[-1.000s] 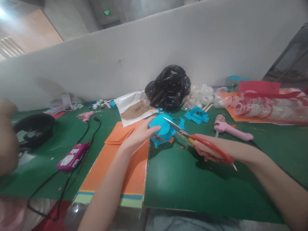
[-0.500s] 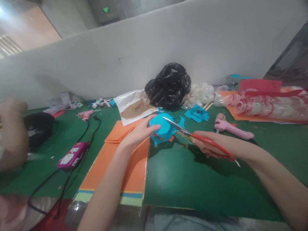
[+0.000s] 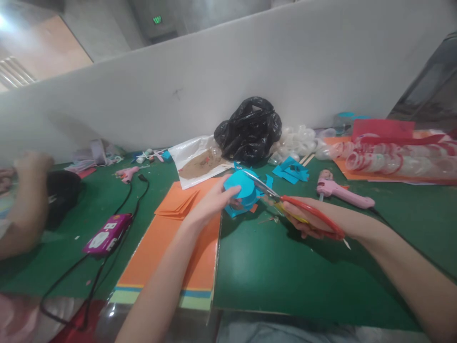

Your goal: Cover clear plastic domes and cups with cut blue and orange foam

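Blue paper (image 3: 240, 183): a bit with a round edge, up in the left hand, near the middle of the scene. More blue paper pokes out below it.
Orange sheets (image 3: 167, 247): big and flat on the green worktop (image 3: 285, 276), near left, partly behind the left arm. Small orange pieces (image 3: 174, 204) sit in a pile on top.
Purple box (image 3: 108, 233): left of the orange sheets, by black cords.
Right hand (image 3: 305, 220): curled round the red and yellow handles of the scissors (image 3: 295, 200). Their blades point far and left, up to the blue paper's edge. I can't tell if they bite it.
Left hand (image 3: 214, 197): pinched on the blue paper, thumb on top.
Other person's arm (image 3: 32, 205): at the left, beside something black (image 3: 64, 195).
Pink glue guns: one on the right (image 3: 344, 193), one on the left (image 3: 126, 174).
Blue scraps (image 3: 291, 170): past the scissors, a bit right.
White sheet (image 3: 182, 147): far middle, with a brown patch.
Black bag (image 3: 250, 128): far, all crumpled, by the pale wall (image 3: 143, 90).
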Tool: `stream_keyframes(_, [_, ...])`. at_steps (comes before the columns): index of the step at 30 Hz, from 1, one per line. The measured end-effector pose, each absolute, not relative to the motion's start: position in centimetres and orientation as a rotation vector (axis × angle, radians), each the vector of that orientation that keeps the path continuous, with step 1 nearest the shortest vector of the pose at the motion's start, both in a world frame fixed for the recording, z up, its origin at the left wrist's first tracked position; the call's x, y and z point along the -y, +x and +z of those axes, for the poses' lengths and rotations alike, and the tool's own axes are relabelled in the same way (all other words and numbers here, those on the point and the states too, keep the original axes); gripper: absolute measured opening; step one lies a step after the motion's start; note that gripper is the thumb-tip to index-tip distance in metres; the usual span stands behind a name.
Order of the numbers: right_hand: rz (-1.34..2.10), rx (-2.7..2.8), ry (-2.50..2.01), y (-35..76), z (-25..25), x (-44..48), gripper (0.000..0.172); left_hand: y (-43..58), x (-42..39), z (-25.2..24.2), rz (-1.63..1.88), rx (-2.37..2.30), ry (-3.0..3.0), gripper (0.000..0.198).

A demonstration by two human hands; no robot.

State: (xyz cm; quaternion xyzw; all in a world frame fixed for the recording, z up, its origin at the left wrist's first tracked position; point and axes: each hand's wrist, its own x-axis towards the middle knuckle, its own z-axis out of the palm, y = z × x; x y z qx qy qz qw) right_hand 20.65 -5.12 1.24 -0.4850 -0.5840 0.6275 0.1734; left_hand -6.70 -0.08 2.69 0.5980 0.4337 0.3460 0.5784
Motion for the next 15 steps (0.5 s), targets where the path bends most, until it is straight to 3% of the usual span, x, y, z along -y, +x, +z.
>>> stream_keyframes(15, [1.629, 1.88, -1.351, 20.8, 1.6, 5.6, 0.05, -6.6, 0.1, 2.4, 0.794, -1.026, 1.379, 0.049])
